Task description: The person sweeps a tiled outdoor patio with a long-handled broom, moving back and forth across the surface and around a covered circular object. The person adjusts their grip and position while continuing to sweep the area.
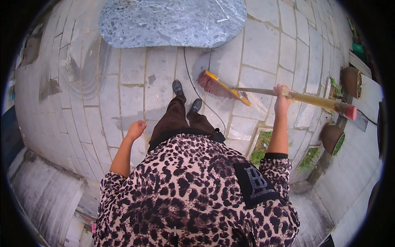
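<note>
My right hand is closed around the wooden handle of a push broom, whose far end is reddish. The broom's yellow head with dark red bristles rests on the stone paving ahead and to the right of my feet, beside a damp patch. My left hand hangs at my left side, fingers curled, and no object shows in it; whether the fingers are fully closed is hard to tell. A black cable runs over the paving past my shoes, between them and the broom head.
A grey speckled stone slab with rounded corners stands ahead, a small white item on it. Clay pots line the right side by a low wall. A planted square with grass is set in the paving near my right side.
</note>
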Demonstrator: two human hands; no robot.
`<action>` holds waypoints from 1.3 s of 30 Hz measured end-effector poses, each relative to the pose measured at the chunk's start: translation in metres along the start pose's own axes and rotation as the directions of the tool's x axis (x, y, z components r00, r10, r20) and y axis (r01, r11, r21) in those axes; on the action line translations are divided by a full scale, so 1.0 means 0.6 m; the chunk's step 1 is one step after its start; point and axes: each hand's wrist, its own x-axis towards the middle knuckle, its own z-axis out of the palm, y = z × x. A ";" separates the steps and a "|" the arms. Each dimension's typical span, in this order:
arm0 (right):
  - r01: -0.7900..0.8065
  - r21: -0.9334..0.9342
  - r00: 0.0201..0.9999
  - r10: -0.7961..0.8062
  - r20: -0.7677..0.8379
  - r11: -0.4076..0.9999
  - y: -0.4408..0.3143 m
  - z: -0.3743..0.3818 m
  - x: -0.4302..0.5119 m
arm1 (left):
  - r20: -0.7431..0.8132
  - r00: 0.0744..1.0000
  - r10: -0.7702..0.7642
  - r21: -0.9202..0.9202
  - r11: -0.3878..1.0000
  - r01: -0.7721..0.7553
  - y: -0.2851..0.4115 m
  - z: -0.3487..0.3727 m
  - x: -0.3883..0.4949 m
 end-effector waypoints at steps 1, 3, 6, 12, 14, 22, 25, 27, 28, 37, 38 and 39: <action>0.003 -0.024 1.000 -0.003 -0.027 1.000 0.015 0.008 0.005 | -0.003 1.000 -0.014 -0.024 1.000 0.014 -0.006 -0.004 -0.001; -0.004 -0.065 1.000 0.004 0.010 0.998 0.043 0.027 0.017 | -0.014 0.999 -0.032 -0.048 0.998 0.031 -0.020 -0.013 -0.001; 0.010 -0.269 1.000 -0.008 0.008 0.963 0.077 0.048 0.032 | -0.023 0.999 -0.047 -0.067 0.997 0.046 -0.044 -0.029 -0.001; -0.009 -0.174 0.998 -0.002 -0.063 0.985 0.114 0.069 0.068 | -0.046 0.997 -0.062 -0.060 0.996 0.059 -0.112 -0.063 0.031; -0.036 -0.212 0.998 0.024 -0.059 0.977 0.124 0.074 0.071 | -0.014 0.997 -0.080 -0.155 0.985 0.077 -0.129 -0.077 0.047; -0.137 -0.312 0.990 0.140 -0.011 0.940 0.144 0.089 0.026 | -0.020 0.998 -0.061 -0.285 0.957 0.053 -0.105 -0.143 0.086; -0.078 -0.308 0.993 0.103 0.064 0.948 0.139 0.088 0.009 | -0.043 0.998 -0.048 -0.344 0.938 0.030 -0.088 -0.142 0.093; -0.100 -0.328 0.992 0.122 0.046 0.939 0.139 0.092 0.008 | -0.070 0.997 -0.039 -0.366 0.931 0.010 -0.087 -0.130 0.101; -0.095 -0.301 0.993 0.112 0.043 0.949 0.140 0.093 0.005 | -0.085 0.996 -0.031 -0.367 0.930 -0.002 -0.089 -0.121 0.105; -0.164 -0.330 0.977 0.200 0.076 0.929 0.154 0.086 0.002 | -0.141 0.982 0.127 0.016 0.992 -0.126 -0.046 -0.113 0.193; -0.158 -0.334 0.979 0.191 0.069 0.929 0.153 0.087 0.006 | -0.145 0.986 0.085 -0.390 0.910 -0.136 -0.037 -0.114 0.193; -0.218 -0.316 0.968 0.245 0.048 0.923 0.153 0.089 0.008 | -0.172 0.983 0.064 -0.365 0.923 -0.124 -0.032 -0.119 0.193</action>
